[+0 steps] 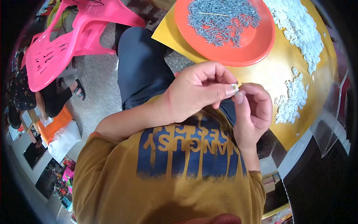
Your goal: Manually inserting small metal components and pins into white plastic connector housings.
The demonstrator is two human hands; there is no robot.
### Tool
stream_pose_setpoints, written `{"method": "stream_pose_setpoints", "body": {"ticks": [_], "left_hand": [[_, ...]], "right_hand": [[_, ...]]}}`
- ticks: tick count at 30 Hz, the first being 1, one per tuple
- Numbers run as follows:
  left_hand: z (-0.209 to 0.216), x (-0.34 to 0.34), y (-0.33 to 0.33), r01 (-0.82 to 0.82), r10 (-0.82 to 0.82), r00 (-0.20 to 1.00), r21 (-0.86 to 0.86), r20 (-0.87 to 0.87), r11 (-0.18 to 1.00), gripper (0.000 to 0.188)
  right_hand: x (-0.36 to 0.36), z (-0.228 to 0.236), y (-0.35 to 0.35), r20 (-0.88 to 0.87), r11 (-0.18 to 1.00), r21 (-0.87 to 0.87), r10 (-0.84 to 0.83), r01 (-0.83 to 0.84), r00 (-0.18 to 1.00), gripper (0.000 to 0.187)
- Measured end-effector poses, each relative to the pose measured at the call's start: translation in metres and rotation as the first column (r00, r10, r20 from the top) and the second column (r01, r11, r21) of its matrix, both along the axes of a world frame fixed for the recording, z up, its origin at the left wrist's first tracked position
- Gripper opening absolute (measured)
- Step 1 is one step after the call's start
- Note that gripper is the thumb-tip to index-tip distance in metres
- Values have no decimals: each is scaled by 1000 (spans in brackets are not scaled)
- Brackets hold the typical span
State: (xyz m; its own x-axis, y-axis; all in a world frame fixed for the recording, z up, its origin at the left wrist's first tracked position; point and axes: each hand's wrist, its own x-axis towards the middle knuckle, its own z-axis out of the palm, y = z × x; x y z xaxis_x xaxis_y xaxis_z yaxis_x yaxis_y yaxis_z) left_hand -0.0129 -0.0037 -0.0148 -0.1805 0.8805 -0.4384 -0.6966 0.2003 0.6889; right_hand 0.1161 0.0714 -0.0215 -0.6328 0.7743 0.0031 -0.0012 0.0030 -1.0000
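Observation:
In front of my chest my two hands meet at the fingertips. My left hand (205, 87) is closed, its thumb and forefinger pinching a small white plastic piece (234, 86). My right hand (255, 112) is closed too, thumb and forefinger pressed at the same piece from the other side; whether a metal pin is also there cannot be made out. Just beyond the hands, an orange-red plate (223, 59) holds a heap of thin grey metal pins (220, 22). A small pile of white plastic pieces (291, 99) with holes lies to the right of my right hand.
The plate and piles rest on a yellow tabletop (257, 74). A larger heap of white pieces (298, 30) spreads at the far right. At the left stand a pink plastic chair (56, 52) and a seated person (48, 97), with an orange bag (59, 123) and a white bag (65, 142) nearby.

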Motion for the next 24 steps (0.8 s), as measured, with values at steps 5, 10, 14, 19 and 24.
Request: {"method": "stream_pose_setpoints", "body": {"ticks": [5,10,14,19,24], "left_hand": [[-3,-14,-13,-118,118,993,14,-5,993,11],[-13,-27,-30,-167,166,985,-20,-40,986,10],[-22,-31,-43,-169,169,985,-9,22,986,9],[-26,-31,-43,-166,167,985,-11,49,986,9],[-27,-31,-39,-135,136,990,-43,24,990,9]], "right_hand": [[-22,7,35,343,579,775,-47,-254,938,19],[-44,14,64,527,321,816,-75,-480,846,17],[-56,16,75,656,199,750,-99,-631,748,18],[-59,19,89,652,176,757,-145,-629,744,21],[-55,24,87,664,249,734,-69,-632,744,15]]}}
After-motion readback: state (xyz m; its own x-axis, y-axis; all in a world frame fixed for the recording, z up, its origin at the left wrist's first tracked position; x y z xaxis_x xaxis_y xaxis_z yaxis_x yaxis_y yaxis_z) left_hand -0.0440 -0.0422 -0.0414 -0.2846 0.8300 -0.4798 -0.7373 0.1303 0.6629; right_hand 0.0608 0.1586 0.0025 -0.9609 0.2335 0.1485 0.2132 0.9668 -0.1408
